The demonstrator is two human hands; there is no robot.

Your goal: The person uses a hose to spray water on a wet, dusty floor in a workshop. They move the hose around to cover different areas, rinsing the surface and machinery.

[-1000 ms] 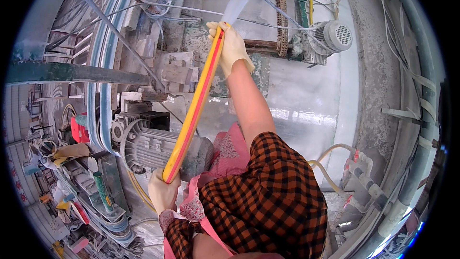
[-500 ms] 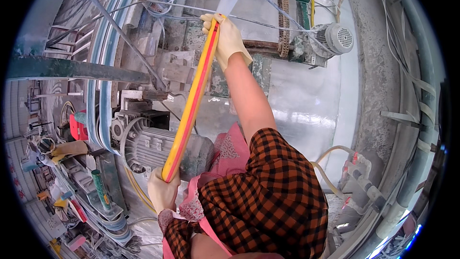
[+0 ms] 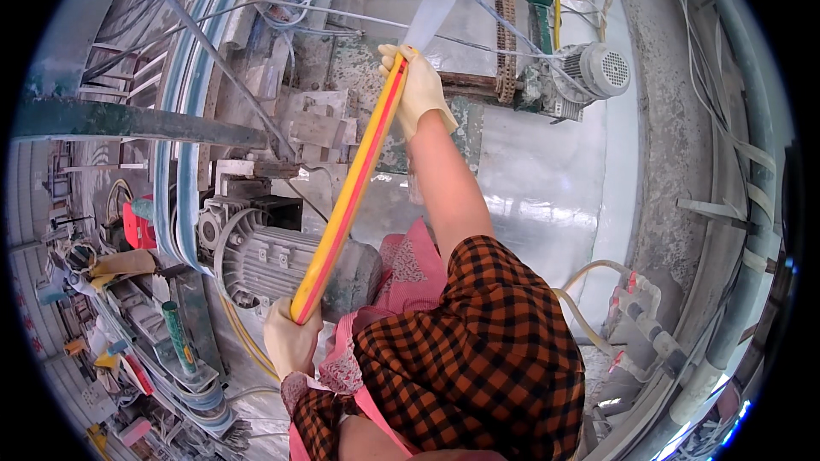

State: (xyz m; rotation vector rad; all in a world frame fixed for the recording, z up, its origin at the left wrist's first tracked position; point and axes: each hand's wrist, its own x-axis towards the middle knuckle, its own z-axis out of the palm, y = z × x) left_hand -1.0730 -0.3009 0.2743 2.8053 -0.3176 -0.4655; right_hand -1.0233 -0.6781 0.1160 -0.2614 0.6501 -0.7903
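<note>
A long yellow pole (image 3: 350,192) with a red stripe slants across the middle, from lower left to upper right. Its near end is gripped by my left hand (image 3: 292,340), in a pale glove, just in front of a grey electric motor (image 3: 286,254). My right hand (image 3: 420,90), also gloved, is closed round the pole's far end, with that arm stretched forward. Beyond the right hand a pale, flat strip (image 3: 436,10) continues in line with the pole. How the two join is hidden by the fingers. Below the strip lies a shiny, wet-looking grey surface (image 3: 547,179).
A rusty chain (image 3: 506,26) runs beside a second motor (image 3: 598,70) at the far right. Thin rods and cables cross ahead of my right hand. A green-grey beam (image 3: 137,124) juts in from the left. Valves and hoses (image 3: 636,316) sit at the right.
My right hand has come slightly nearer and to the right, swinging the pole's far end and the pale strip with it. My left hand stays almost in place.
</note>
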